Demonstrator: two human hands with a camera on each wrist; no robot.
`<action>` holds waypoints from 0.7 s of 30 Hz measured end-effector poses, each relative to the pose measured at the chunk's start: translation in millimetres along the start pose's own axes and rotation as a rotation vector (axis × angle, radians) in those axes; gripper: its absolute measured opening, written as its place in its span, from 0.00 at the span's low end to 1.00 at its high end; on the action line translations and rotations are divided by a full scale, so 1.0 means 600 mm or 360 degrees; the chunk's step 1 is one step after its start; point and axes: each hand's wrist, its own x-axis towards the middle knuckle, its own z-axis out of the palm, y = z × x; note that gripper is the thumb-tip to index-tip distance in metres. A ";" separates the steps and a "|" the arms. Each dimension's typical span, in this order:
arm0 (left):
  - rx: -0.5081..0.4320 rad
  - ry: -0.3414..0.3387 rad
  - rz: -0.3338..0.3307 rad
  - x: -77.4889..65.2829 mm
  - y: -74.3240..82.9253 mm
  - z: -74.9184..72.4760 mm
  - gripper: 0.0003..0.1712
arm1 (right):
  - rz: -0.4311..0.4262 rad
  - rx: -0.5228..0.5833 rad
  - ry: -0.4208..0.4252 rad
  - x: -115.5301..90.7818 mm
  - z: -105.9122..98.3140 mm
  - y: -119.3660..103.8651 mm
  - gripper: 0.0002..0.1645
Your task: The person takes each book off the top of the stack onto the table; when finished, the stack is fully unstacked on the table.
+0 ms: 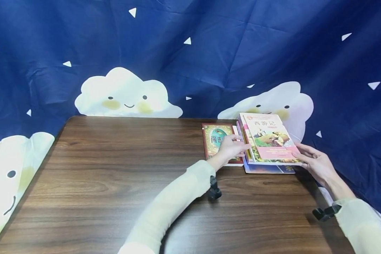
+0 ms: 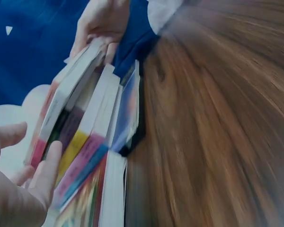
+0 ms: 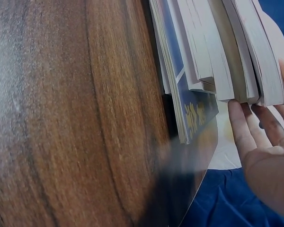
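A stack of books stands at the table's far right, topped by a white-and-pink paperback (image 1: 270,135) with a picture cover. My right hand (image 1: 319,165) holds the stack's upper books at their near right corner, thumb above and fingers below, as the right wrist view shows. Under them lie more books, the lowest a dark blue book (image 3: 194,113) that sticks out. My left hand (image 1: 230,150) is at the stack's left side, its fingers (image 2: 47,175) extended against the spines. Beneath that hand a red-and-gold bordered book (image 1: 211,141) lies flat, partly covered by it.
The brown wooden table (image 1: 114,176) stretches left and forward of the books. Behind it hangs a blue curtain (image 1: 209,63) with white clouds and triangles. The table's right edge runs close beside the stack.
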 end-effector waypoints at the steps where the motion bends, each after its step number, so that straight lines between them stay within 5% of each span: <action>1: 0.0001 0.0038 -0.0003 0.001 0.001 0.010 0.31 | -0.0014 0.0005 -0.0011 0.000 0.002 0.000 0.27; 11: 0.0168 0.0293 -0.0048 0.001 0.017 0.050 0.38 | -0.0049 0.0057 -0.0045 0.006 0.013 0.000 0.26; 21: -0.0126 -0.0092 -0.0173 -0.002 0.005 -0.001 0.33 | 0.0087 -0.0040 0.0036 0.012 -0.004 -0.002 0.25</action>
